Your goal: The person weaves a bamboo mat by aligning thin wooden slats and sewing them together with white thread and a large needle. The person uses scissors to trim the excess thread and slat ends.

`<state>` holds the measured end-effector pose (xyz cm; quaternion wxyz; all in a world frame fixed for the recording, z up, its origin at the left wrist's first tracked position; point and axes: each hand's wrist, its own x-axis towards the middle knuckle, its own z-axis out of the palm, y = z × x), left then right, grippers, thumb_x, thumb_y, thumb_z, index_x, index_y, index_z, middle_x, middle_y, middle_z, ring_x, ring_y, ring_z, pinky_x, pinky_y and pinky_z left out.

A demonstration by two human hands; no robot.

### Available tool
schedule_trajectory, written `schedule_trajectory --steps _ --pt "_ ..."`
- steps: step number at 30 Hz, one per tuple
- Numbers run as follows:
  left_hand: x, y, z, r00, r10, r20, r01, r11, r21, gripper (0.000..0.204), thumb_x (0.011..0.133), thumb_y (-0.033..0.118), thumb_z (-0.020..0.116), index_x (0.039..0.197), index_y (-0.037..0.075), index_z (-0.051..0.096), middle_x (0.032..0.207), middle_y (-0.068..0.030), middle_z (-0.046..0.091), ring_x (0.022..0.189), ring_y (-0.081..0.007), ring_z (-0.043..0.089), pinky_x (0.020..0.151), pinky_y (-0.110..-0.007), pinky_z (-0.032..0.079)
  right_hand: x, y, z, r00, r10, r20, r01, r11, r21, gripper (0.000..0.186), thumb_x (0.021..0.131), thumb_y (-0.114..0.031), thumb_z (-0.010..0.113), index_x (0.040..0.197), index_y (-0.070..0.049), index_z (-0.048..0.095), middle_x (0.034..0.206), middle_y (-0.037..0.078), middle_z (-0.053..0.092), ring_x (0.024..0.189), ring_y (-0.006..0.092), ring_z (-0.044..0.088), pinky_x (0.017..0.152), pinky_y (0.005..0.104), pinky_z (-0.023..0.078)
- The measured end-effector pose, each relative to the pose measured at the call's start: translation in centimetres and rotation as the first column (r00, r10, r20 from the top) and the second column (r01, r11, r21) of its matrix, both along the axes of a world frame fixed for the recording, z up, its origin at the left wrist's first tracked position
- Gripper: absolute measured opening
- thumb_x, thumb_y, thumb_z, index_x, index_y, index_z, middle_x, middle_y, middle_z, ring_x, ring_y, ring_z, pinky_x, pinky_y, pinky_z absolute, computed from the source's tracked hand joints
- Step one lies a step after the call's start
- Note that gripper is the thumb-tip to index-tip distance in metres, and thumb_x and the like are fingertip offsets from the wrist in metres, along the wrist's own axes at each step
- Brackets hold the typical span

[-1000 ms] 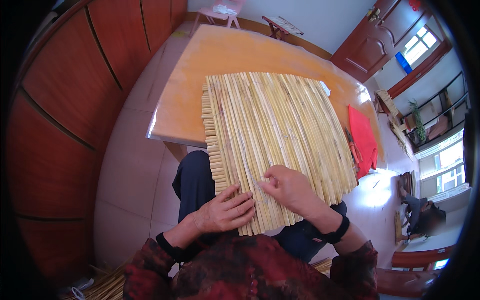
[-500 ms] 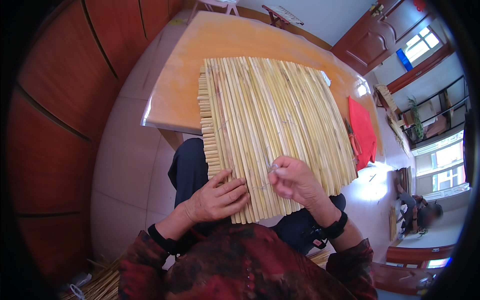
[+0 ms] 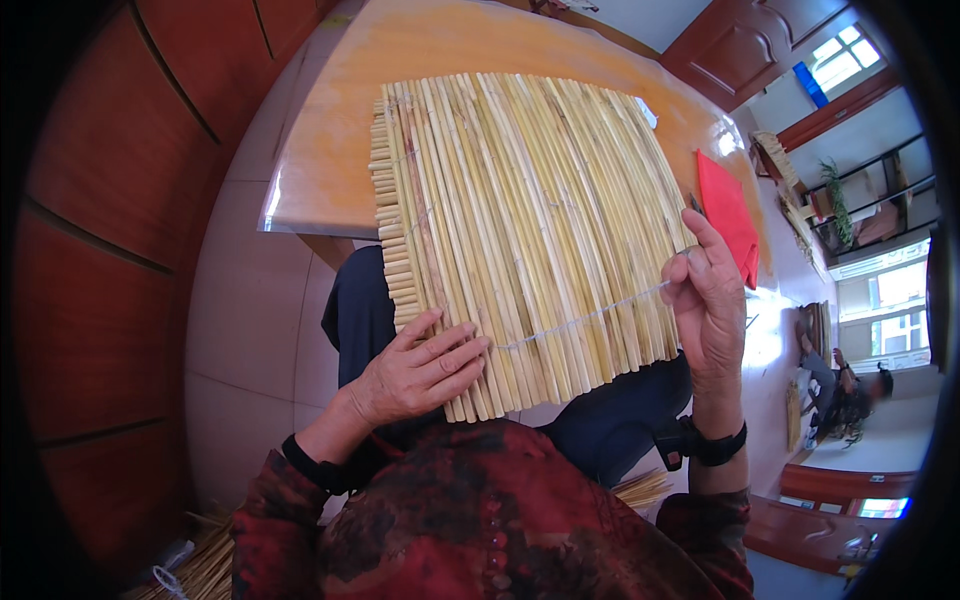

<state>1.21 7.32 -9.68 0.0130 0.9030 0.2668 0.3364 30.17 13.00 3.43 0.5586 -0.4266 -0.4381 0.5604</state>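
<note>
A mat of pale yellow reeds (image 3: 540,200) lies partly on the table and partly over my lap, its stalks running lengthwise away from me. My left hand (image 3: 415,372) rests flat on its near left part, fingers spread and touching the stalks. Beyond the mat's right edge, my right hand (image 3: 708,290) pinches the end of a thin whitish string (image 3: 590,318), with the index finger raised. That string stretches taut across the near part of the mat, from close to my left fingertips to my right hand. Short cross stalk ends show along the mat's left edge.
A red cloth (image 3: 725,210) lies on the orange-brown table (image 3: 330,150) right of the mat. Loose reeds (image 3: 205,555) lie at the lower left, more (image 3: 640,488) beside my right leg. Wooden cabinets (image 3: 100,250) line the left. Another person (image 3: 840,395) sits far right.
My right hand has moved right and up from the mat's middle, drawing the string out into a long taut line. My left hand stays on the mat. The view has shifted slightly.
</note>
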Motion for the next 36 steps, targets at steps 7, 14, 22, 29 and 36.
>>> schedule_trajectory --steps 7,14,22,29,36 --pt "0.0 -0.3 0.0 0.999 0.034 -0.035 -0.035 0.999 -0.032 0.024 0.076 0.016 0.059 0.100 0.011 0.060 0.114 -0.0033 0.058 0.110 -0.0201 0.053 0.100 -0.046 0.034 -2.9 0.7 0.7 0.965 0.113 -0.237 -0.130 0.990 -0.056 0.035 0.088 -0.009 0.047 0.120 0.002 0.042 0.070 0.001 0.045 0.053 0.0060 0.038 0.045 0.0216 0.037" --pt "-0.2 -0.3 -0.5 0.999 0.043 -0.012 -0.043 0.997 -0.066 0.026 0.076 0.015 0.057 0.102 0.012 0.061 0.113 -0.0021 0.058 0.110 -0.0202 0.053 0.101 -0.045 0.033 -3.5 4.1 5.9 0.989 0.088 0.123 -0.106 0.983 0.149 0.029 0.088 -0.007 0.044 0.115 0.002 0.047 0.067 -0.002 0.039 0.047 0.0023 0.029 0.040 0.0153 0.026" --pt "-0.3 -0.6 -0.7 0.999 0.051 0.002 -0.051 0.994 -0.097 0.026 0.077 0.014 0.055 0.103 0.011 0.060 0.112 -0.0025 0.059 0.110 -0.0199 0.053 0.102 -0.045 0.031 -1.7 7.8 8.4 0.712 -0.056 0.700 -0.276 0.894 0.353 0.034 0.082 -0.013 0.055 0.115 -0.002 0.052 0.072 0.000 0.049 0.052 0.0065 0.041 0.045 0.0194 0.034" --pt "-0.7 -1.1 1.2 0.995 -0.018 -0.094 -0.012 0.951 -0.310 0.033 0.077 0.010 0.052 0.109 0.008 0.055 0.123 -0.0068 0.051 0.119 -0.0225 0.044 0.102 -0.046 0.029 -6.1 0.0 -6.0 0.148 0.281 0.948 -0.672 0.732 -0.112 0.028 0.074 -0.013 0.063 0.100 -0.007 0.056 0.083 0.013 0.061 0.079 0.0319 0.060 0.069 0.0413 0.048" --pt "0.8 -1.0 3.4 0.983 0.133 0.127 -0.055 0.871 -0.488 0.038 0.066 0.003 0.064 0.103 0.004 0.055 0.107 -0.0107 0.053 0.109 -0.0295 0.048 0.098 -0.046 0.031 -6.5 -0.2 -6.5 0.088 0.382 0.920 -0.606 0.753 -0.255 0.011 0.075 -0.013 0.060 0.081 -0.005 0.056 0.078 0.012 0.058 0.073 0.0307 0.059 0.064 0.0396 0.047"
